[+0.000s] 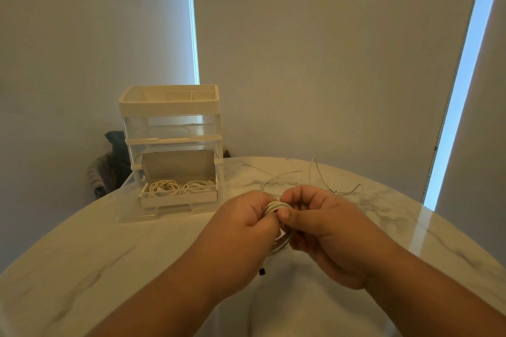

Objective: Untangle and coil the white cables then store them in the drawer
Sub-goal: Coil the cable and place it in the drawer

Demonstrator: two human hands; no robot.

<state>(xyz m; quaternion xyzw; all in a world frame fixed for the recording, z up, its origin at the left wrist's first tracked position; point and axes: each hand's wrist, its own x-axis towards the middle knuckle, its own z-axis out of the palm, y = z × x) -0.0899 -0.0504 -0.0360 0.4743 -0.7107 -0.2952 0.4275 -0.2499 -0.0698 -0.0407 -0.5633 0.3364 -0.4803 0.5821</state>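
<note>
A white cable coil (276,206) is held above the marble table between both hands. My left hand (242,230) grips its left side, and my right hand (315,224) pinches its right side with thumb over the loops. More loops hang below between the hands. A loose stretch of white cable (323,180) trails across the table behind my right hand. The clear drawer (137,215) of the white organiser (169,109) stands pulled out, holding an open cardboard box (178,198) with two coiled white cables (180,186) inside.
The round marble table (109,254) fills the lower view, its far edge behind the organiser. A chair with dark clothing (109,167) stands behind the table at the left. Blinds cover the windows beyond.
</note>
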